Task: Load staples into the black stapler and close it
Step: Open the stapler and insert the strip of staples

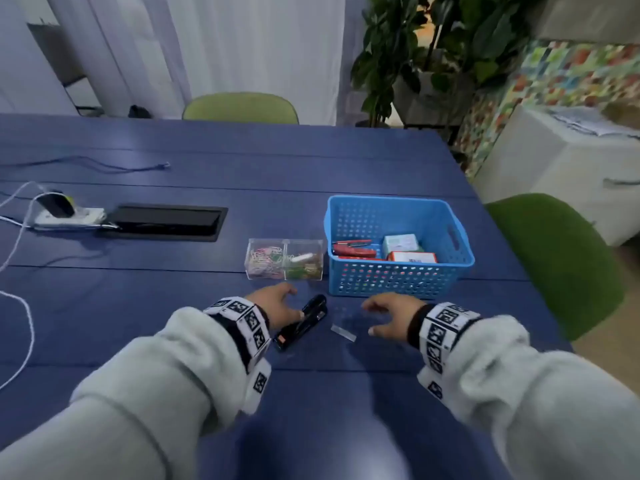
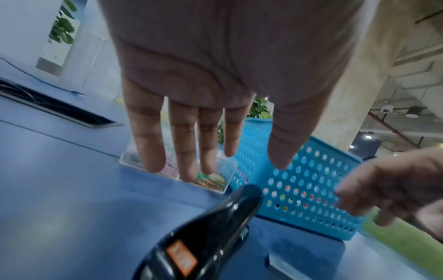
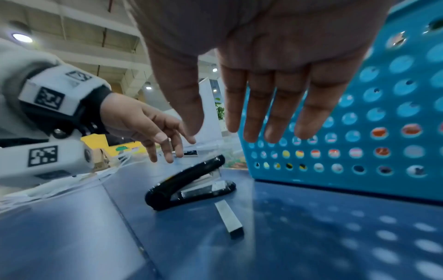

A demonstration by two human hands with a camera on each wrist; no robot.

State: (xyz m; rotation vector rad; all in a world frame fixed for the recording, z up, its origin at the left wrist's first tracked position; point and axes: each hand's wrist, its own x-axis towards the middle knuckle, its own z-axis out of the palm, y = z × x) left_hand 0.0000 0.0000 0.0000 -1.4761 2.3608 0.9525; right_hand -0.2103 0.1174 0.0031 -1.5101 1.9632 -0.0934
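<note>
Black stapler (image 1: 300,322) lying diagonally, nose toward basket (image 1: 398,282), staple strip (image 1: 343,332) beside.

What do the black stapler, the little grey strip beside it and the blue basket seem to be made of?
Stapler: its top looks like glossy black plastic, since it shows bright highlights; the silvery parts between top and base look like metal.
Strip of staples: probably bare metal, grey with a dull sheen and square edges.
Basket: it looks like moulded plastic, one even blue, with rows of round holes.
</note>
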